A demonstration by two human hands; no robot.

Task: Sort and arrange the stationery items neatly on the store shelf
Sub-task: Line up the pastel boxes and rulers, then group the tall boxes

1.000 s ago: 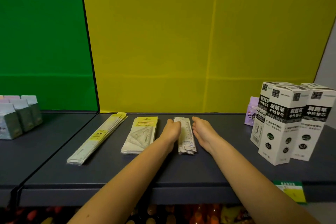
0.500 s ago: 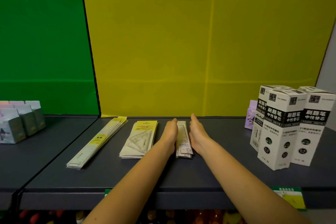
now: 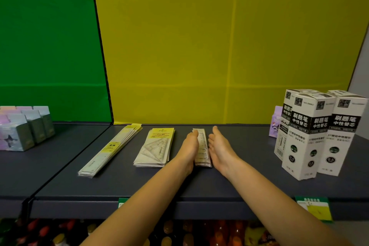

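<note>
A small stack of short packaged rulers (image 3: pixel 202 146) lies lengthwise on the dark grey shelf (image 3: pixel 249 177), near the middle. My left hand (image 3: pixel 188 150) lies flat against the stack's left side, and my right hand (image 3: pixel 220 149) flat against its right side, fingers straight and pointing to the back wall. Neither hand curls around anything. To the left lies a stack of set-square packs (image 3: pixel 156 147) with yellow headers. Further left a stack of long ruler packs (image 3: pixel 111 150) lies at a slant.
Three tall white-and-black pen refill boxes (image 3: pixel 311 136) stand at the right, with a small purple box (image 3: pixel 276 124) behind them. Several small pastel boxes (image 3: pixel 24 128) sit on the neighbouring shelf at the left. A green-yellow price tag (image 3: pixel 313 208) hangs on the front edge.
My hands have closed in from either side of the short ruler stack and squared it up; the stack looks narrower and straighter than before.
</note>
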